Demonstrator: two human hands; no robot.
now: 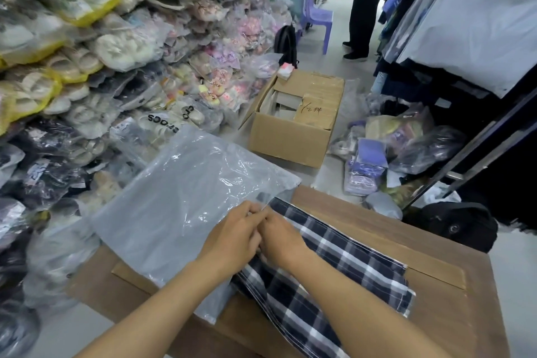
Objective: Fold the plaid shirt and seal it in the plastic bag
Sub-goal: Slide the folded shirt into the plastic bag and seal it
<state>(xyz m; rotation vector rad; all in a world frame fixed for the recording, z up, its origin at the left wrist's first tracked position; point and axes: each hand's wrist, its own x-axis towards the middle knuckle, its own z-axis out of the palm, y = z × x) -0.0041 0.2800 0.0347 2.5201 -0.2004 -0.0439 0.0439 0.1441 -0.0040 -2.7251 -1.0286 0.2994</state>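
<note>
A folded navy-and-white plaid shirt (343,264) lies on the wooden table (436,259), right of centre. A large translucent plastic bag (180,200) lies flat to its left, overhanging the table's far left edge. My left hand (232,237) and my right hand (282,238) meet at the bag's edge where it touches the shirt. Both pinch the thin plastic there with closed fingers. My right forearm crosses over the shirt and hides part of it.
An open cardboard box (293,122) stands on the floor beyond the table. Stacks of bagged slippers (96,73) fill the left side. Hanging clothes (470,23) and a black bag (459,227) are at the right. A person (366,9) stands by a purple chair (316,14).
</note>
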